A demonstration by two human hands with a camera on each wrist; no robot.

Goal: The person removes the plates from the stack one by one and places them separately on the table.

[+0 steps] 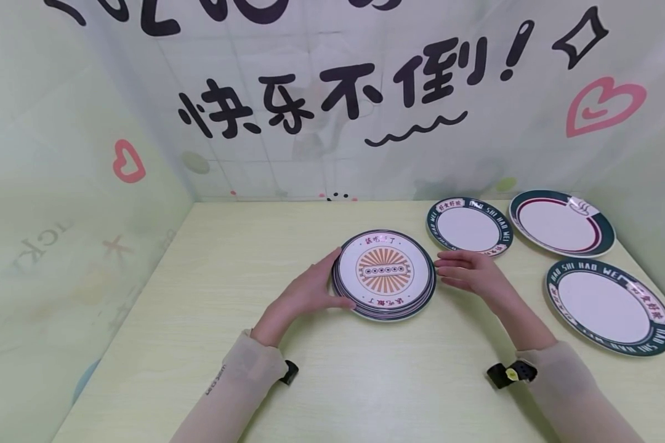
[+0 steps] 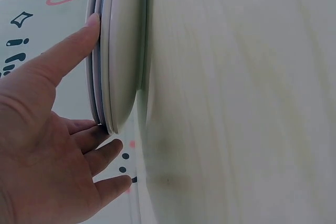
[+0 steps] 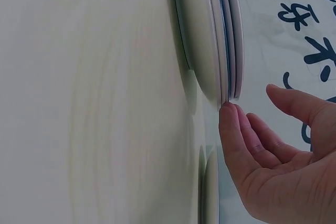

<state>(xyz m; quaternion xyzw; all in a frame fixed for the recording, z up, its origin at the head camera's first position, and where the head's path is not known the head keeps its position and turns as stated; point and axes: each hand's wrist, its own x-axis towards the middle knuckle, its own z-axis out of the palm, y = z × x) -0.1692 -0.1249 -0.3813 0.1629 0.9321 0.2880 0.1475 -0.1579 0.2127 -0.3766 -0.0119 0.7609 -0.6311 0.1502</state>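
Two hands are shown at a stack of plates (image 1: pixel 385 271), which is set near the middle of the pale table (image 1: pixel 227 258). Only in the head view is the printed face of the topmost plate revealed: white, with an orange sunburst at its centre, reddish characters above and below, and a dark line around the edge. In both wrist views that face is hidden; several layered rims and a smooth, pale, curved underside are seen edge-on instead. The stack's left edge is grasped between the thumb and fingers of the left hand (image 1: pixel 310 286). Its right edge is touched by the fingertips of the right hand (image 1: pixel 473 274), which is otherwise unclenched; in the right wrist view its thumb (image 3: pixel 289 98) is seen held apart from the rims. Three green-rimmed plates (image 1: pixel 609 306) are shown whole, to the right of the stack, in the head view alone.
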